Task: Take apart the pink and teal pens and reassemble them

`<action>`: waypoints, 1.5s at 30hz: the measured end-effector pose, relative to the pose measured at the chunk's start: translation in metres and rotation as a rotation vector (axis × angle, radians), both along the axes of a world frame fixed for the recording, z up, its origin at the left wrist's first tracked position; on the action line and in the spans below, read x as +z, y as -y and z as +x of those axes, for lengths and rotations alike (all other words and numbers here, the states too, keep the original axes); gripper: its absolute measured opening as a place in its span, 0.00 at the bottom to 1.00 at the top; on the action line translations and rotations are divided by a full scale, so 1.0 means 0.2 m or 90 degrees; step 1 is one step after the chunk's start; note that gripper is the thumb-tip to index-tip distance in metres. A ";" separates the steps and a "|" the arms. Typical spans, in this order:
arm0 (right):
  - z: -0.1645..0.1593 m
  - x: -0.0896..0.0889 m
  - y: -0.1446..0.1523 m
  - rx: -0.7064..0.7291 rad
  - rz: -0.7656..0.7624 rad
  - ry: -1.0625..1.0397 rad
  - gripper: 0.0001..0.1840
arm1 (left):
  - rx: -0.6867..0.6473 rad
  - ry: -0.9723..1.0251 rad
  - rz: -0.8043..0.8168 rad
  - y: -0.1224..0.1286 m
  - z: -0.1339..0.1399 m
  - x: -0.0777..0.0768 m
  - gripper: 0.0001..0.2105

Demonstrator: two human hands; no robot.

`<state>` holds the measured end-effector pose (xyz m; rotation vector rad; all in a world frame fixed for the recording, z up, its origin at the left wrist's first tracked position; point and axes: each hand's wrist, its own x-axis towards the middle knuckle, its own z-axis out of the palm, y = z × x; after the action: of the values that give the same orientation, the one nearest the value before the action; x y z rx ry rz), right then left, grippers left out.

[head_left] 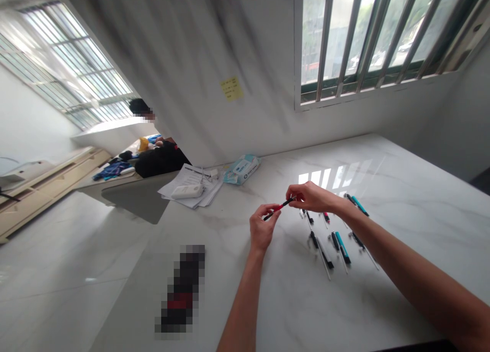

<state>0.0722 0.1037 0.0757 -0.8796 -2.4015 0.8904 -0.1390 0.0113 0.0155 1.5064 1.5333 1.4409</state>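
Above the white marbled table [406, 178], a slim black-and-red pen [282, 205] spans the gap between my two hands. My left hand [262, 225] pinches its lower left end, fingers closed. My right hand [309, 196] grips the upper right end between thumb and fingertips. Whether the pen is whole or in parts I cannot make out. Below and right of my right hand lie pen parts in loose groups: black pieces, a teal barrel [342, 244], another teal barrel [360, 206], and thin white refills [324, 262]. My right forearm covers some of them.
A wet-wipes pack [242, 169] lies near the wall, beside papers [191, 186] with a white device [187, 191] on them. A blurred-out dark object [181, 291] is at the lower left. Another person [158, 153] is in the far left background. A barred window [363, 41] is at the right.
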 end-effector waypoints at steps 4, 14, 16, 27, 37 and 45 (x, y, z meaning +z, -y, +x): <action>0.00 0.00 0.00 -0.005 -0.025 -0.001 0.15 | -0.001 0.003 0.004 0.00 0.00 0.00 0.08; -0.01 -0.01 0.00 0.003 -0.009 -0.017 0.13 | 0.002 -0.002 0.004 0.00 0.00 0.01 0.08; -0.01 -0.01 0.00 -0.012 -0.011 -0.010 0.13 | 0.004 -0.005 0.000 0.00 0.00 0.01 0.08; 0.00 0.01 0.01 -0.003 -0.020 -0.023 0.12 | -0.001 0.000 0.000 0.00 0.00 0.00 0.08; -0.02 0.01 0.01 -0.013 0.019 -0.004 0.08 | 0.011 -0.007 0.004 0.00 -0.01 0.00 0.09; -0.02 -0.01 0.00 -0.017 0.036 0.063 0.12 | -0.014 -0.133 0.035 0.00 -0.01 -0.02 0.13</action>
<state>0.0673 0.1031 0.0730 -0.9524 -2.4807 0.7814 -0.1419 0.0115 0.0113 1.7485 1.6022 1.3580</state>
